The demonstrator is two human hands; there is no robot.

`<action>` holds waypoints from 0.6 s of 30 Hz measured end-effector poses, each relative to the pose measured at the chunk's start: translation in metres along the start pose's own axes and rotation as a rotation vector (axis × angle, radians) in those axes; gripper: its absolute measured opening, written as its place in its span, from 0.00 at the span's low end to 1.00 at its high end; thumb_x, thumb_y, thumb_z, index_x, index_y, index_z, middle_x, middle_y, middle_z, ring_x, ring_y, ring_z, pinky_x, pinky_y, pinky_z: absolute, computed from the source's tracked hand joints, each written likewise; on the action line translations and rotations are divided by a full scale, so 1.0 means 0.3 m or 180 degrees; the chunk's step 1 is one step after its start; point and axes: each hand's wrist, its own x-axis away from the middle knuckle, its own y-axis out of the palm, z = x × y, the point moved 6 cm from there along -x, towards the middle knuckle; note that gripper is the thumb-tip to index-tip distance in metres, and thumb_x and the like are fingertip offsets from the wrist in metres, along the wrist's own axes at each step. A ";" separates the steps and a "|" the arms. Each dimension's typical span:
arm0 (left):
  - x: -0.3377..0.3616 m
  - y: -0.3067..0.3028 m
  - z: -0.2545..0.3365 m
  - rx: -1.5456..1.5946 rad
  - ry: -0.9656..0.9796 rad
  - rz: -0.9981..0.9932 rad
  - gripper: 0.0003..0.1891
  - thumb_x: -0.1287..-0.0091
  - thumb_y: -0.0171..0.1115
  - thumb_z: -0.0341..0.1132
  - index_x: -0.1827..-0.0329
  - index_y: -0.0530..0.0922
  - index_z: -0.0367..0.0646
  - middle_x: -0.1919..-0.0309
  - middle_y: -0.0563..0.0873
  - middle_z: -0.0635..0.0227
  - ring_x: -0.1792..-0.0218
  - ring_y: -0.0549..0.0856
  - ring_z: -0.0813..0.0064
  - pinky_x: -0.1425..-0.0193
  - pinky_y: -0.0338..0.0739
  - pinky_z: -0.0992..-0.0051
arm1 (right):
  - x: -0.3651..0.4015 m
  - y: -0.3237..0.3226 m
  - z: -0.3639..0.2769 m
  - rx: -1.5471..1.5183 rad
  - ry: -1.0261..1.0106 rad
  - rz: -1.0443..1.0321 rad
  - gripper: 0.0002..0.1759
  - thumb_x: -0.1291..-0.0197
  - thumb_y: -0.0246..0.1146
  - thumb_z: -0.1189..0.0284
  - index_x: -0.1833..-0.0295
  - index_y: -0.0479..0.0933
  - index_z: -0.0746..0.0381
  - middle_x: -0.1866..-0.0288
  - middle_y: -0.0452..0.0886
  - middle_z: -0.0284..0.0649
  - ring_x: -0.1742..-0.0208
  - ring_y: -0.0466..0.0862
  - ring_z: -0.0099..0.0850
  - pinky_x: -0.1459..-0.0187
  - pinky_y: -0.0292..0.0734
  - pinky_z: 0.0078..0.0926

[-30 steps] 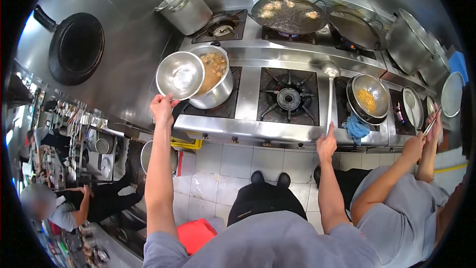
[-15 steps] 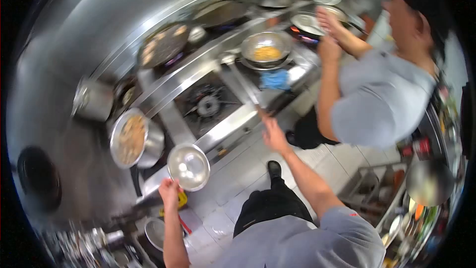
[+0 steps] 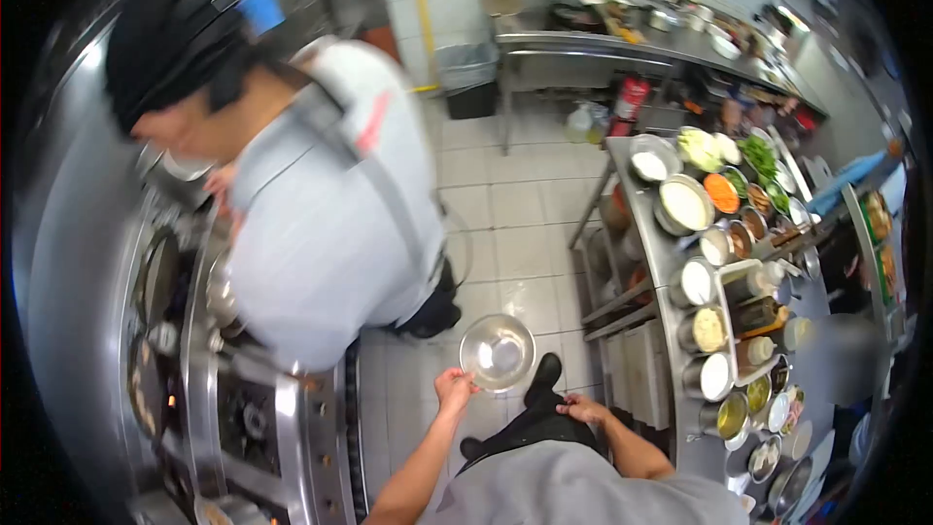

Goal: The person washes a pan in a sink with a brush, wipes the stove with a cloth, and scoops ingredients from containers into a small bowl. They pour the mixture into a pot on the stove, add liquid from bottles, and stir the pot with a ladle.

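Note:
A shiny metal bowl (image 3: 498, 353) hangs over the tiled floor, its rim pinched in my left hand (image 3: 455, 391). The inside of the bowl shows no food. My right hand (image 3: 581, 409) is beside my dark trousers at thigh height, its fingers partly curled; whether anything is between them is too small to tell.
A co-worker (image 3: 321, 194) in a pale shirt and black cap stands at the stove (image 3: 292, 428) on the left. To the right runs a steel table (image 3: 671, 316) with several containers of ingredients. Farther back are a bin (image 3: 468, 78) and a steel counter (image 3: 583, 44).
The view has swung right, from the stove to the aisle and ingredient table. My left hand still has the bowl. My right hand has come back from the stove edge and the long-handled utensil to my thigh.

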 end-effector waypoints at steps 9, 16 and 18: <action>-0.774 1.002 0.569 -0.0329 0.0630 -0.0007 0.14 0.46 0.61 0.18 0.81 0.66 0.44 0.81 0.72 0.73 0.85 0.74 0.78 0.81 0.77 0.74 | 0.146 -0.223 0.183 -0.3395 0.0819 0.0316 0.37 0.39 0.56 0.44 0.36 0.69 0.62 0.41 0.76 0.43 0.40 0.74 0.37 0.43 0.70 0.40; -1.311 1.546 1.201 -0.0091 0.1383 0.0354 0.09 0.49 0.59 0.18 0.76 0.68 0.39 0.80 0.75 0.64 0.82 0.79 0.71 0.81 0.79 0.69 | 0.045 -0.330 0.086 -0.4065 0.0742 0.0589 0.33 0.37 0.54 0.50 0.35 0.69 0.63 0.38 0.74 0.45 0.38 0.72 0.40 0.39 0.66 0.37; -1.469 1.694 1.388 -0.0081 0.1714 0.0383 0.08 0.50 0.59 0.18 0.75 0.69 0.38 0.79 0.76 0.62 0.82 0.79 0.71 0.81 0.79 0.69 | -0.042 -0.346 0.089 -0.4055 0.0753 0.0815 0.32 0.36 0.53 0.52 0.35 0.69 0.63 0.37 0.74 0.45 0.37 0.71 0.40 0.37 0.64 0.36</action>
